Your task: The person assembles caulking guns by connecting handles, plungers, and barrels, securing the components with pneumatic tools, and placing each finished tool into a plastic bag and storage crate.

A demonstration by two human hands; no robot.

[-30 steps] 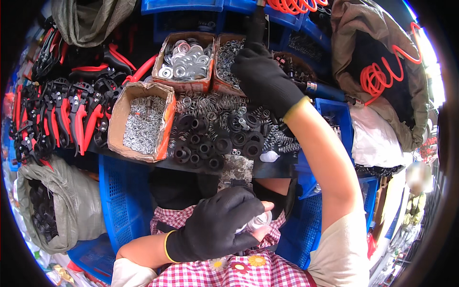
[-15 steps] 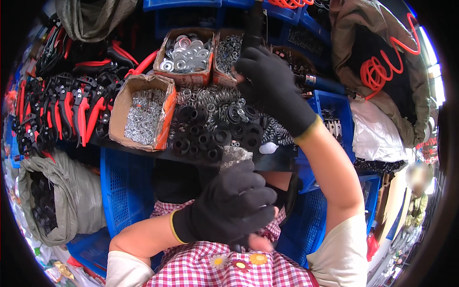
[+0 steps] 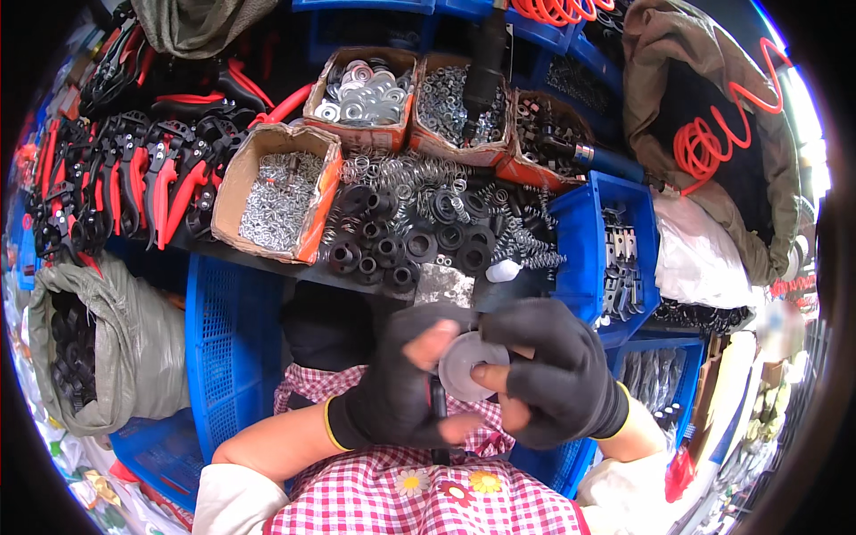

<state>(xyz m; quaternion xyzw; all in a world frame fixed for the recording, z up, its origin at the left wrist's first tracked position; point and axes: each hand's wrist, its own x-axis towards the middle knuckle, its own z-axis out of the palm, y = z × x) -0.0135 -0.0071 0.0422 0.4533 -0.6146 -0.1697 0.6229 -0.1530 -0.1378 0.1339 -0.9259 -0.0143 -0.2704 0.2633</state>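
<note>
Your black-gloved right hand pinches the round grey disc, which uneven pressure could make slip; I can't tell how your black-gloved left hand grips.

This is a workshop, to judge by its hardware. Open cartons of washers and nuts stand on a dark surface, among loose springs and black rings. Red-handled hand tools lie massed at the left; a power driver hangs above, and a coiled red hose runs at the right. Blue crates, a sack of black parts and black work gloves on the left hand and right hand fit too.
</note>
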